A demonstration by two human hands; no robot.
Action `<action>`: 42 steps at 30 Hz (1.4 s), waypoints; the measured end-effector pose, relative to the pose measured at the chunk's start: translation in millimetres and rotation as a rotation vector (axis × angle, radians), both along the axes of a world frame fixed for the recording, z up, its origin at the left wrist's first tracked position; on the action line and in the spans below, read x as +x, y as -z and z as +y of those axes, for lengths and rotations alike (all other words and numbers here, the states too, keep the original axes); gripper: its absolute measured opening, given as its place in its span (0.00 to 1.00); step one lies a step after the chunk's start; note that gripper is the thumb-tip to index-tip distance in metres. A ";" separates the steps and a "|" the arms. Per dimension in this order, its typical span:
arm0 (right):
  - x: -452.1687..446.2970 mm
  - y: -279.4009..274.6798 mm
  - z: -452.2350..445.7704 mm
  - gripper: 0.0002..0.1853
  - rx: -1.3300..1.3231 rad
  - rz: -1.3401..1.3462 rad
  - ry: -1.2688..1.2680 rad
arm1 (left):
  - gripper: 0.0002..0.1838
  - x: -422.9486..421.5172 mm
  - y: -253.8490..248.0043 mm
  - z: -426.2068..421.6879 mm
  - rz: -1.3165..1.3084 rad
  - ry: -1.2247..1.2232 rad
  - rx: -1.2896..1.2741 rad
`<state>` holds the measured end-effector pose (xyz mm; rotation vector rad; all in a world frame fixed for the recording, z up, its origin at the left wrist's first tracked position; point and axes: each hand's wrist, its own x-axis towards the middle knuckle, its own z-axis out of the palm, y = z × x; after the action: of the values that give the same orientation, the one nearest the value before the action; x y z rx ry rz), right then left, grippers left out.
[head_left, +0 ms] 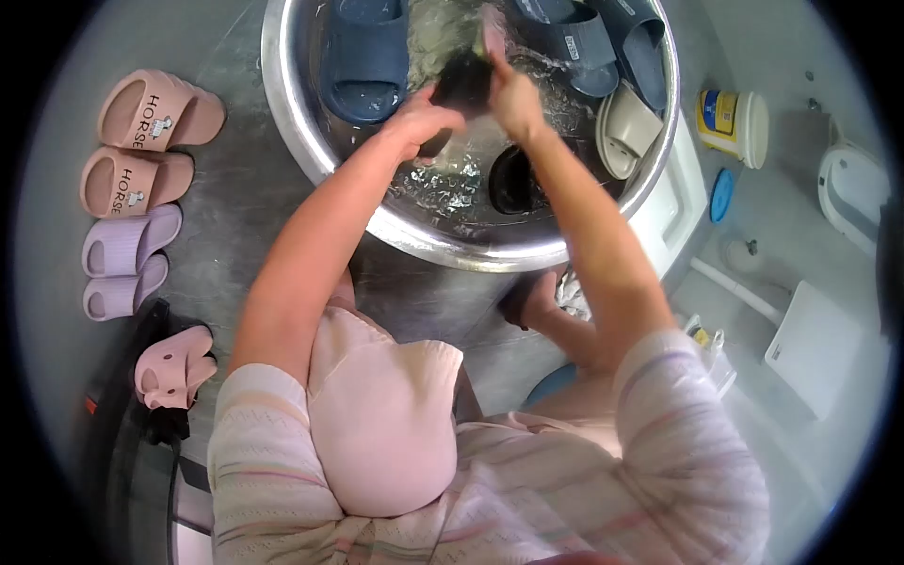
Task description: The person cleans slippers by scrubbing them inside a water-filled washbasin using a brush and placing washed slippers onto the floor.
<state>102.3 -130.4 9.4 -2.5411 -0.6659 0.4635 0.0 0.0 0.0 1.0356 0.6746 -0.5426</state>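
**Metal basin (471,254) with water (441,188).** Within it: blue slippers (365,71), a beige slipper (627,130) and, between the hands, a dark slipper (463,83). Left hand (419,122), partly curled, grips it; right hand (517,102), closed, holds a blurred pink tool (492,30).

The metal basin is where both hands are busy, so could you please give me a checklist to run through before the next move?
1. Left hand on the dark item: ok, its fingers are at the near side.
2. Right hand on the pink item: ok, it appears gripped, though blurred.
3. Water in the metal basin: ok, visible beneath the hands.
4. Room beside the left hand: not ok, I'd say; a blue slipper lies very close.
5. Beige slipper inside the rim: ok, at the right side.
6. Dark item clean all over: cannot tell, motion blurs it.
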 end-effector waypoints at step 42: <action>42.5 -7.9 -19.9 0.21 0.354 0.971 0.597 | 0.36 -15.4 -15.2 12.7 -0.208 -0.264 -0.153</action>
<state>144.8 -150.3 17.3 -1.7308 0.3348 1.1009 -15.4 12.7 15.2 0.8306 0.5650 -0.2481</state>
